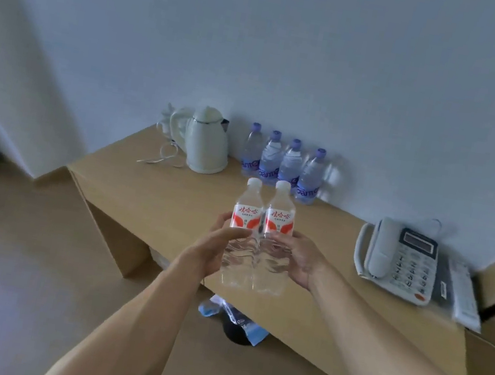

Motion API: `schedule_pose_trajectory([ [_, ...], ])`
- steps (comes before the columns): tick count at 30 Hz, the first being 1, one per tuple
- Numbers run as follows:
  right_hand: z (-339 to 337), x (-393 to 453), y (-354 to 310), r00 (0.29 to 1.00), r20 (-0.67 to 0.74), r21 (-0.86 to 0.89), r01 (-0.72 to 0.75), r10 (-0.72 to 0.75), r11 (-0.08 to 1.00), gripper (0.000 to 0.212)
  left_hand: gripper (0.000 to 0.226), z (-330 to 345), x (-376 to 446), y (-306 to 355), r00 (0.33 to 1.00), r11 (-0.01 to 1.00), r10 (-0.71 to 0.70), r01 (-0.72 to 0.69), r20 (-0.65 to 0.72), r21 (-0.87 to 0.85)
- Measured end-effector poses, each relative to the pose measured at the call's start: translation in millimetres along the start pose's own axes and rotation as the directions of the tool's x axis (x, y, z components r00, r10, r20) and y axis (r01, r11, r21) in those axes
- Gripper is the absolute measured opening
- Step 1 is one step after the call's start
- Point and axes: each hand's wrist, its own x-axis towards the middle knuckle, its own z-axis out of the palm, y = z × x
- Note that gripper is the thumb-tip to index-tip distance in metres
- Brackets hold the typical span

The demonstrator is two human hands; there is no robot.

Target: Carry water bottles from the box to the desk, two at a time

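My left grip (213, 247) and right grip (296, 257) each clamped one bottle (245, 219) above the surface (146, 199); four stood at its back edge; setting these down remained.

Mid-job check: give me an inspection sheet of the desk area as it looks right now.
Surface: tan desk against the wall.
Job's things: two red-label bottles, upright, side by side, held over the desk; four purple-cap bottles in a row by the wall.
Clutter: kettle at the back left, telephone on the right with papers beside it.
Hands: left hand and right hand grip one bottle each.
Cables: kettle cord loose on the desk.
Surroundings: dark bin with a blue wrapper under the desk.
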Motion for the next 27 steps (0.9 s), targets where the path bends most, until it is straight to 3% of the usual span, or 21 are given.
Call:
schedule_pose_trajectory([
  [6, -29, 11, -16, 0.969, -0.231, 0.043, 0.097, -0.085, 0.994, 0.054, 0.072, 28, 58, 16, 0.978, 0.989, -0.054, 0.025, 0.201, 0.145],
  [11, -56, 11, -21, 0.923, -0.361, -0.023, 0.137, -0.136, 0.990, 0.064, 0.074, 55, 94, 14, 0.947, 0.978, -0.051, -0.016, 0.316, 0.207],
  [20, -101, 51, -28, 0.898, -0.390, -0.123, 0.171, -0.206, 0.978, 0.073, 0.079, 79, 139, 20, 0.949, 0.903, -0.011, -0.126, 0.314, 0.411],
  [27, -128, 84, -49, 0.895, -0.348, -0.309, 0.171, -0.278, 0.936, 0.073, 0.080, 92, 183, 28, 0.932, 0.754, 0.051, -0.271, 0.358, 0.598],
])
